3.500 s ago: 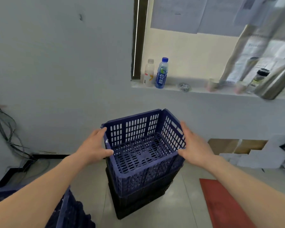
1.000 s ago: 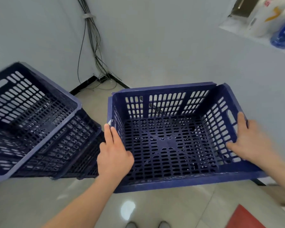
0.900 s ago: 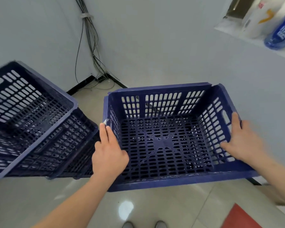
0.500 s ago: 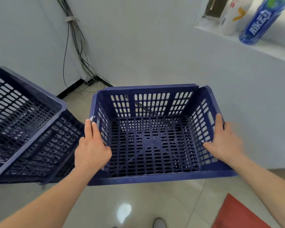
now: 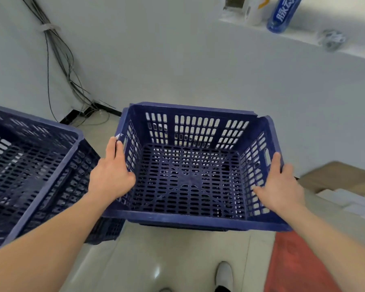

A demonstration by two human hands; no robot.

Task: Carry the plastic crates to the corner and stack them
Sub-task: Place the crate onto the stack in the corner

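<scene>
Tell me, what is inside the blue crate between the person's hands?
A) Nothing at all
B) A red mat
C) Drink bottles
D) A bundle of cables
A: the crate shows only its bare slotted floor, while the left hand and the right hand grip its two side walls.
</scene>
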